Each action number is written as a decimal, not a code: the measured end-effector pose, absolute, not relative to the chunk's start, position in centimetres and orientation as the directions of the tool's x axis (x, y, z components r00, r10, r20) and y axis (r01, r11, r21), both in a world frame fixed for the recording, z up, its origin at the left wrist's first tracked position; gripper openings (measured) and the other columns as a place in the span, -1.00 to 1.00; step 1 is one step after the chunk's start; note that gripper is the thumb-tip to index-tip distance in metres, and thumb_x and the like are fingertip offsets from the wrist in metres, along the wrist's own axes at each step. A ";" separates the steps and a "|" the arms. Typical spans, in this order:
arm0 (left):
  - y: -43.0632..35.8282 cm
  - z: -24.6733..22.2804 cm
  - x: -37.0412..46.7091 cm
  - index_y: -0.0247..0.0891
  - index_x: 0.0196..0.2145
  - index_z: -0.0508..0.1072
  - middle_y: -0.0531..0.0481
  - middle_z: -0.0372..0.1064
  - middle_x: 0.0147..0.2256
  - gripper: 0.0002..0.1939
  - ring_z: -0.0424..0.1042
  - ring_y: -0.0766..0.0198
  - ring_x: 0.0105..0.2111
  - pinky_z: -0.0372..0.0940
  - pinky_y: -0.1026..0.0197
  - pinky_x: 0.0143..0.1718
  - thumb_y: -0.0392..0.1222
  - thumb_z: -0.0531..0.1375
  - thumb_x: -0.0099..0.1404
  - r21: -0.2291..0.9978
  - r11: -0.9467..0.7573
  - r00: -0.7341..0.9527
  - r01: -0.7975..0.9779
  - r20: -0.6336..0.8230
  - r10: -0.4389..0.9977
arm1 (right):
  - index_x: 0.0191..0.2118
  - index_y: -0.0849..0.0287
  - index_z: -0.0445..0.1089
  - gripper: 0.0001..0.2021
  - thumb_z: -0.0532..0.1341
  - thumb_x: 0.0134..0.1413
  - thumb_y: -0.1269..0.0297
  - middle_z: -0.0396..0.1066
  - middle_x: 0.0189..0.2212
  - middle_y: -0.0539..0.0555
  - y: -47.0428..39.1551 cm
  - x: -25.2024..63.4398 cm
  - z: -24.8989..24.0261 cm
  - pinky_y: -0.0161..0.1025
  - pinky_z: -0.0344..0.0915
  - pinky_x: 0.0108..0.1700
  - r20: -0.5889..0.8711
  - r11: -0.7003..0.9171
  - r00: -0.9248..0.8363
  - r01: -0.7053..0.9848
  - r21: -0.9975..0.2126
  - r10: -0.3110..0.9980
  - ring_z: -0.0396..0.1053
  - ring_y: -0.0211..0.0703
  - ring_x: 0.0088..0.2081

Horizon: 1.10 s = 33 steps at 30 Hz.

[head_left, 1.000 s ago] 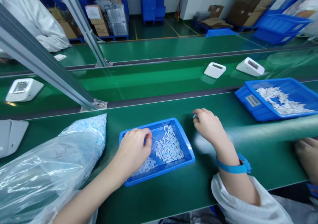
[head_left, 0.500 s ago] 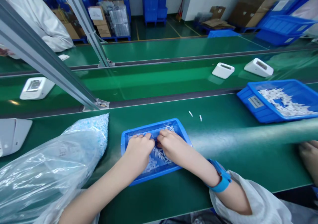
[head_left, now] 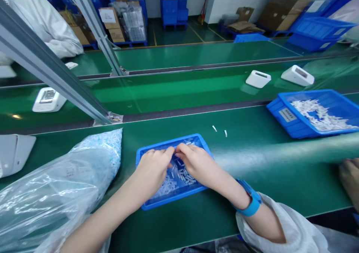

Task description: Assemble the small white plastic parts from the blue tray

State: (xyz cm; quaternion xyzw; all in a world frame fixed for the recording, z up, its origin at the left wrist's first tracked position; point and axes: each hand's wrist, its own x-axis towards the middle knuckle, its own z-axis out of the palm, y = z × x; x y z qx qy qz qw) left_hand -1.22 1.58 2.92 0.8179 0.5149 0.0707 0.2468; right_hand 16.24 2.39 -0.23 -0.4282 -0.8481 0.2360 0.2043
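Note:
Over a shallow blue tray (head_left: 168,205), my left hand (head_left: 155,167) and my right hand (head_left: 195,162) meet with their fingertips pinched close together. Whatever they pinch is too small or too hidden to make out. Small white strip-like pieces (head_left: 186,176) lie scattered in the tray below, some of them covered by my hands. A blue band (head_left: 251,202) circles my right wrist. Just beyond the tray, two loose white strips (head_left: 225,133) rest on the green table.
A clear plastic bag of small pale-blue pieces (head_left: 108,152) lies at left. At right stands a larger blue bin (head_left: 301,127) of white pieces, with another person's hand (head_left: 350,178) nearby. White devices (head_left: 258,79) sit on the green belt (head_left: 168,92) behind. A metal post (head_left: 56,58) slants at left.
Both hands have risen slightly from the tray, fingertips still together, and more of its strips show. The white devices on the belt have shifted to the right.

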 end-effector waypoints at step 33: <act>2.2 1.6 0.5 -0.31 -0.49 0.36 0.08 0.36 -0.56 -0.82 0.37 0.37 -0.52 0.27 0.31 -0.42 -0.20 0.25 0.19 0.989 0.135 0.334 0.055 -0.145 0.931 | -0.32 0.14 0.51 -0.88 0.21 0.17 0.37 0.47 -0.38 0.06 2.4 17.3 0.5 -0.20 0.32 -0.23 0.290 0.329 -0.287 0.101 -0.939 0.913 0.40 -0.17 -0.29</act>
